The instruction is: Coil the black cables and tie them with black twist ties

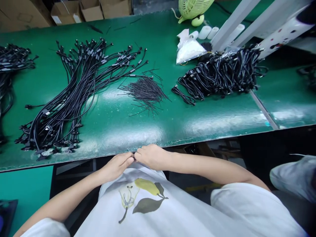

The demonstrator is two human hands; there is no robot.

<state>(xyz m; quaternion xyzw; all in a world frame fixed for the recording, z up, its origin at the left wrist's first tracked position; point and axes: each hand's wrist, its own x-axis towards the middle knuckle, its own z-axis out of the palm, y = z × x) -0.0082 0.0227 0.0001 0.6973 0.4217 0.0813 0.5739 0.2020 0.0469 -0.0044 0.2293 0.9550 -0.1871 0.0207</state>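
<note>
My left hand [117,166] and my right hand [150,157] rest at the front edge of the green table mat [128,138], their curled fingers meeting. Nothing shows between them. Farther out lies a long fanned bundle of black cables with connectors [74,85]. A small pile of short thin black wires [145,93] sits to its right, and a tangled heap of black cables [222,74] lies beyond. Another black cable bundle [12,59] runs off the left side.
At the table's back stand a bag of white material [190,49], white rolls [204,32] and a pale green fan [191,10]. White bars [234,23] cross the upper right. Cardboard boxes [91,10] sit behind the table. Below it lies a teal surface [24,194].
</note>
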